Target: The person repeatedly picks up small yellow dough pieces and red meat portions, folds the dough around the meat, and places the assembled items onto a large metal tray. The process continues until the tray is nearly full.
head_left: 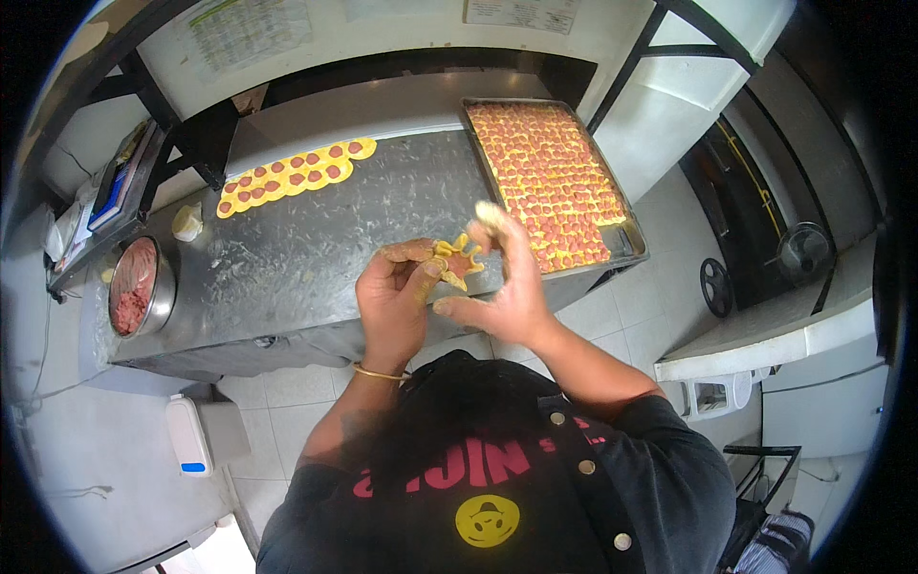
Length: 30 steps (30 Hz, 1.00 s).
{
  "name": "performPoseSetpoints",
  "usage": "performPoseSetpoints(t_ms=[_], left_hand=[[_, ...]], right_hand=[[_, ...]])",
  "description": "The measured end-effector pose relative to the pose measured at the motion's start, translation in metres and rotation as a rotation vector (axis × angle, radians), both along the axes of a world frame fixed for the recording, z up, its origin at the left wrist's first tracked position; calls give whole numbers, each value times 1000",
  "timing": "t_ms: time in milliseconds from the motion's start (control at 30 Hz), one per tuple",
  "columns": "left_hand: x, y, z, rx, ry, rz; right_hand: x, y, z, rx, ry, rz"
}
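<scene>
Over the table's near edge, my left hand [394,292] holds a small open dumpling [457,264] between thumb and fingers. Its yellow dough edge is folded into several points around a pinkish meat filling. My right hand [516,282] is just right of it, fingers apart and curved, thumb stretched out below; whether a fingertip touches the dough I cannot tell. Flour whitens my right fingertips. At the back left, overlapping yellow dough rounds [251,196] lie in two rows, each with a dab of meat.
A large metal tray [628,239] at the right holds rows of small filled dumplings. On the left stand a steel bowl [164,297] of ground meat [132,297] and a pale dough lump [187,223]. The metal table [287,258] is dusted with flour; a shelf [120,230] juts at far left.
</scene>
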<state>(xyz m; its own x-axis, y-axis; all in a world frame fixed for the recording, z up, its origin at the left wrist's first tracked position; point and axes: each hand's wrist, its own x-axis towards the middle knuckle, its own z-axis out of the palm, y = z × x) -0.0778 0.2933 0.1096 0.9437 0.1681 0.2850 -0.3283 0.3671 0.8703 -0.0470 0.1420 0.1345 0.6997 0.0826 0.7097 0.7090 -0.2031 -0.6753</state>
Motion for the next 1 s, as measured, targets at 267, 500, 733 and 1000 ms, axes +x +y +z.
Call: performPoseSetpoints(t_ms=[267, 500, 733, 1000], left_hand=[[4, -24, -12, -546, 218, -272], [-11, -56, -44, -562, 293, -326], [14, -127, -45, -454, 281, -375], [52, -226, -24, -492, 447, -471]], right_hand=[[6, 17, -11, 3, 350, 118], [-2, -31, -33, -57, 365, 159], [18, -101, -26, -13, 376, 124], [68, -223, -38, -78, 122, 127]])
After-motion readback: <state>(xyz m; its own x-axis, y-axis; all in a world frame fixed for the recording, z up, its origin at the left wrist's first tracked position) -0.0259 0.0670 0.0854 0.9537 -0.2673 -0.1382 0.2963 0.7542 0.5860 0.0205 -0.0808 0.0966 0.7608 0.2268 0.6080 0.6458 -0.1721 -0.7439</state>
